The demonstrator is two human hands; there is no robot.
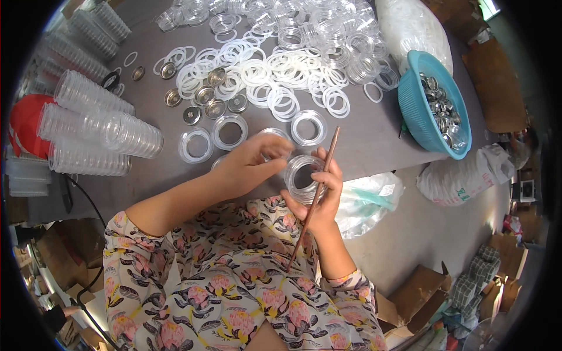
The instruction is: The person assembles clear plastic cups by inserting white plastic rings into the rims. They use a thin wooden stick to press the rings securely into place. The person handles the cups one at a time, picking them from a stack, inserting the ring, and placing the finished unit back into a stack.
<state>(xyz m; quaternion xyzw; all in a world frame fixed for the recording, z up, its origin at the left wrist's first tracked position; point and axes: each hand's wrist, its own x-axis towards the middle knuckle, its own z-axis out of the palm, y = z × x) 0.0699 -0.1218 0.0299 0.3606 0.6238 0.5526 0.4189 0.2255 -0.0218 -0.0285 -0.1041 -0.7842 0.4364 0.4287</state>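
My right hand point(328, 196) grips a clear round plastic ring point(291, 175) from its right side. The same hand also holds a thin brown stick point(316, 199), slanting across the fingers. My left hand point(254, 157) is just left of that ring, its fingers bent and smeared by motion; whether anything is in them does not show. Beyond my hands lie several clear rings point(295, 128) with white liners, one partly behind my left hand. Farther off are loose white flat rings point(254, 71) and several round metal caps point(205, 95).
At the right edge of the grey table point(369, 131) stands a blue plastic basket point(410, 105) of metal caps. Stacked clear cups point(99, 126) fill the left side, near a red object point(28, 126). Clear plastic rings point(333, 29) are heaped at the back, by a filled bag point(413, 29).
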